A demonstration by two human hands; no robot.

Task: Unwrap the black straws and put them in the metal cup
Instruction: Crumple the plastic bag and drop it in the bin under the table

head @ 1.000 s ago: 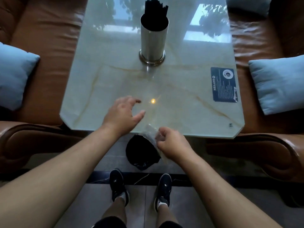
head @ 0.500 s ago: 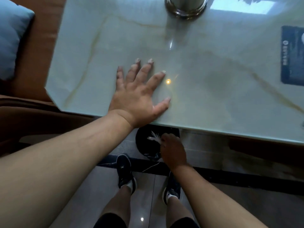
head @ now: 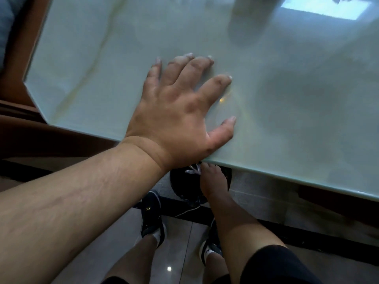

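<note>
Below the worktop (head: 287, 119) edge, the right hand (head: 213, 181) pinches what looks like clear wrapper (head: 192, 169) over a dark bin (head: 180, 185); the left hand (head: 178, 117) rests flat, empty. No straw or cup shows, so progress is unclear.

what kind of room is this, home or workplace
Probably a home sitting room: a glossy marble-look low table with brown leather seating at its left and a blue cushion on it. A black-lined bin sits on the tiled floor.
</note>
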